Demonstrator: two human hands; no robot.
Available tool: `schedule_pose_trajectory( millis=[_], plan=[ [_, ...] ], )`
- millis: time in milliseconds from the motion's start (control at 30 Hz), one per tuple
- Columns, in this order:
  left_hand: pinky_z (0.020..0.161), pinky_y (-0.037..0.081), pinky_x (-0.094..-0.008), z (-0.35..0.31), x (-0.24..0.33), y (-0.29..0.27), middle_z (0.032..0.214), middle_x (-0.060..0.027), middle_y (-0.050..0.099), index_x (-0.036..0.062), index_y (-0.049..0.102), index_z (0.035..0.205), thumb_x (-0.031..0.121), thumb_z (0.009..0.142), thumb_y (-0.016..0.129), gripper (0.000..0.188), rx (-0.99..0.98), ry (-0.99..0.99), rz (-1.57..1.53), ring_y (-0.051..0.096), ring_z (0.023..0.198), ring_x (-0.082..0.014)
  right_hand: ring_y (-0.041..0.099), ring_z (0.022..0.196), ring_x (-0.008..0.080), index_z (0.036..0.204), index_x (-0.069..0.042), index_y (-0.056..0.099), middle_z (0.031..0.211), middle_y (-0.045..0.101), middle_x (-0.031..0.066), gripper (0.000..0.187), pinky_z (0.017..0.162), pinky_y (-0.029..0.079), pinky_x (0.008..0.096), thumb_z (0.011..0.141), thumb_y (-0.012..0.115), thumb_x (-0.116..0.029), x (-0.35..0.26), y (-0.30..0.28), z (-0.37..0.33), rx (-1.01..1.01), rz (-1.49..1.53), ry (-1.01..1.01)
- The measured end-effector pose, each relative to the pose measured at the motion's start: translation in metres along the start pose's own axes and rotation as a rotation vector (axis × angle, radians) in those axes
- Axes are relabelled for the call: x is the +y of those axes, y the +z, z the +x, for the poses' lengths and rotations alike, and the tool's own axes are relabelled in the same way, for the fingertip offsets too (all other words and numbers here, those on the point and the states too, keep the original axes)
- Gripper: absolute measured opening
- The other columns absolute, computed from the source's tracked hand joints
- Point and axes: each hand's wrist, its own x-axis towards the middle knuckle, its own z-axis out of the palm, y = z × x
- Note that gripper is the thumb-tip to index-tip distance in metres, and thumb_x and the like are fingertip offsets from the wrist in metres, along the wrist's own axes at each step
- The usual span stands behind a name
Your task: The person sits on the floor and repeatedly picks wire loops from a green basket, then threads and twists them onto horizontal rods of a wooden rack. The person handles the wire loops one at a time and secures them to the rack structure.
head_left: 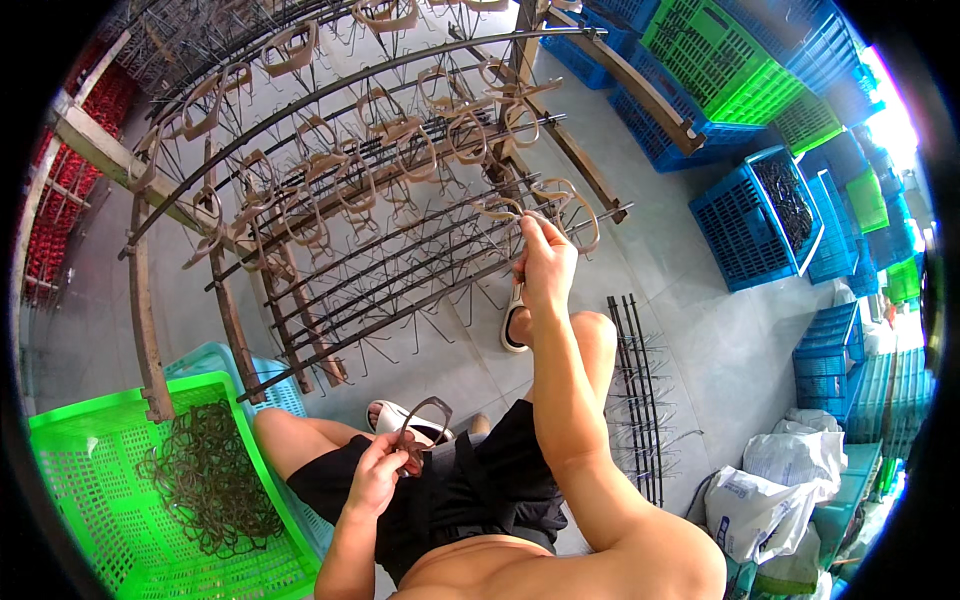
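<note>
My left hand (pixel 375 474) is closed on a dark brown eyeglass frame (pixel 431 408), held up over my lap; one rim of it shows above the fingers. My right arm reaches out to the rack, and the fingertips of my right hand (pixel 546 262) pinch a light brown eyeglass frame (pixel 572 203) at the right end of a rod. Several similar light brown frames (pixel 417 152) hang in rows on the wire hooks of the rack's dark rods (pixel 390 295). The lower rods carry bare hooks. Exactly where my right fingertips grip is hard to make out.
At lower left, a green basket (pixel 90 500) holds a heap of dark frames (pixel 222 480), beside a light blue basket (pixel 215 358). Loose hooked rods (pixel 640 400) lie on the floor to my right. Blue crates (pixel 740 225) and white sacks (pixel 755 500) stand farther right. Wooden posts (pixel 143 300) support the rack.
</note>
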Motion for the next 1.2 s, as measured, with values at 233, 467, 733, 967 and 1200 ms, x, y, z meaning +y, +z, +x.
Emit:
schedule_pose_trajectory(
  millis=[233,467,733,967,1200],
  plan=[
    [0.061,0.045,-0.0227,0.001,-0.008,-0.019,0.081,-0.0056,0.062,-0.0013,0.057,0.104,0.005,0.092,0.044,0.019,-0.016,0.09,0.074,0.057,0.067,-0.0114,0.043,0.042,0.0041,0.1,-0.004,0.065,0.059,0.051,-0.0038,0.022,0.038,0.038,0.02,0.087,0.059,-0.021,-0.001,0.01,-0.015,-0.058,-0.328,-0.075],
    [0.055,0.045,-0.0187,0.001,-0.006,-0.017,0.078,-0.0033,0.062,-0.0003,0.058,0.101,0.01,0.093,0.047,0.017,0.138,0.194,0.153,0.056,0.061,-0.0094,0.041,0.043,0.003,0.095,-0.002,0.066,0.058,0.049,-0.0051,0.019,0.039,0.036,0.0195,0.086,0.06,-0.018,-0.006,0.007,-0.012,-0.034,-0.403,-0.149],
    [0.052,0.04,-0.0222,-0.008,-0.001,-0.007,0.077,-0.0054,0.059,-0.0015,0.057,0.102,0.016,0.092,0.052,0.021,0.15,0.35,-0.031,0.055,0.061,-0.0131,0.052,0.083,0.0302,0.103,-0.002,0.058,0.091,0.053,0.0157,0.025,0.074,0.043,0.0394,0.085,0.059,-0.019,0.004,-0.002,-0.033,0.155,-0.973,-0.674],
    [0.056,0.044,-0.0209,-0.01,0.014,0.01,0.077,-0.003,0.059,-0.0023,0.06,0.099,-0.001,0.084,0.056,0.016,0.164,0.545,0.365,0.053,0.06,-0.007,0.05,0.096,0.0355,0.103,-0.006,0.059,0.103,0.054,0.0157,0.033,0.085,0.041,0.0425,0.076,0.068,-0.024,-0.006,0.017,-0.162,-1.005,-0.857,-0.846],
    [0.067,0.048,-0.0232,-0.021,0.007,-0.015,0.1,-0.0083,0.055,-0.0005,0.044,0.119,-0.004,0.087,0.051,0.033,0.076,0.469,0.314,0.057,0.078,-0.0099,0.057,0.064,0.0361,0.082,-0.002,0.059,0.069,0.059,0.0164,0.016,0.056,0.045,0.0389,0.079,0.064,-0.017,0.021,0.01,-0.181,-1.213,-0.806,-0.27]
  ],
)
